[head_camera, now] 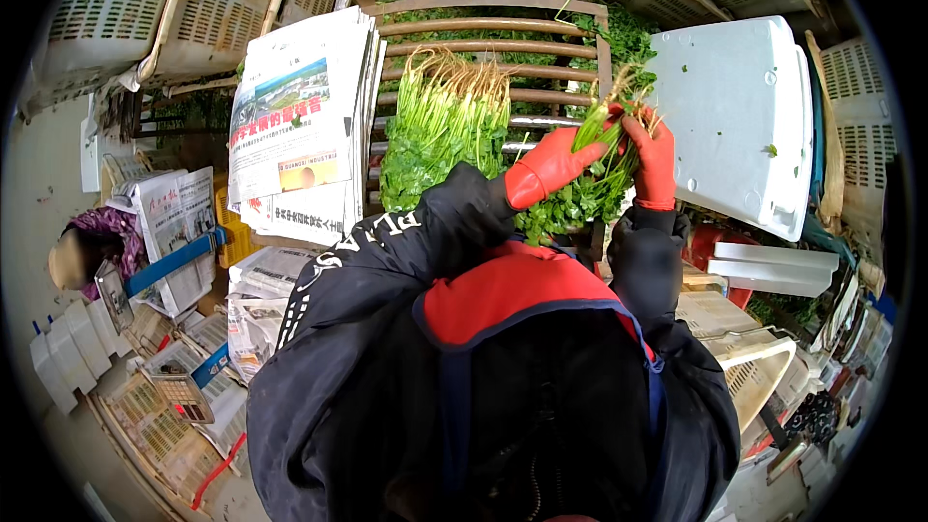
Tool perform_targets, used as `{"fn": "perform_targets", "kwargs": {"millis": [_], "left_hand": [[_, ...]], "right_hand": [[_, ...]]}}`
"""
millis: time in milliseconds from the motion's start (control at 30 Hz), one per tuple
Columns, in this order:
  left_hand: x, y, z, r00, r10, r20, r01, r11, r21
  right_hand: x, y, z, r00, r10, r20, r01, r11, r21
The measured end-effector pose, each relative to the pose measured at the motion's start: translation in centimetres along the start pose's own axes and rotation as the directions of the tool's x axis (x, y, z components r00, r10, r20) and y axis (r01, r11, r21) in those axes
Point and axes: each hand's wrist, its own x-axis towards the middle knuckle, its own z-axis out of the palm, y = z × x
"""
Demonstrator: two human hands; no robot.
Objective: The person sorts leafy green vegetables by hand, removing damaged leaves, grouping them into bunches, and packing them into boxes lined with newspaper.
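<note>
Red rubber gloves cover both my hands. My left hand (557, 162) grips a bunch of leafy greens (594, 123) by its pale stems, thumb across the front. Close on the right, my right hand (655, 159) has its fingers closed on stems of the same bunch near the roots. The brown roots point away from me; leaves hang below the gloves. Left of my hands lies a neat row of similar rooted greens (449, 116), roots at the far side, leaves towards me. It rests on a slatted rack (493, 24). The gloves hide part of the held stems.
A stack of newspapers (304, 116) lies left of the row. On the right stands a white foam box lid (725, 116) with leaf scraps. Plastic crates (239, 0) line the far side. A person in a hat (69, 261) is at the left, near a scale (114, 293).
</note>
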Motion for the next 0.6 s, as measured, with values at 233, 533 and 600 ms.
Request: {"fn": "perform_targets", "kwargs": {"millis": [233, 533, 600], "left_hand": [[-0.6, 0.4, 0.8, 0.981, -0.151, 0.118, 0.12, 0.963, 0.241], [-3.8, 0.1, -0.4, 0.991, -0.087, 0.102, 0.035, 0.904, 0.425], [-5.8, -0.1, -1.5, 0.999, -0.035, -0.004, 0.032, 0.84, 0.542]], "right_hand": [[-0.3, 0.0, 0.5, 0.986, 0.07, 0.152, -0.038, 0.978, -0.203], [0.2, -0.9, -11.7, 0.928, -0.196, -0.318, 0.246, 0.961, 0.126], [-0.3, -2.6, -13.7, 0.912, -0.233, -0.339, 0.285, 0.952, 0.112]]}}
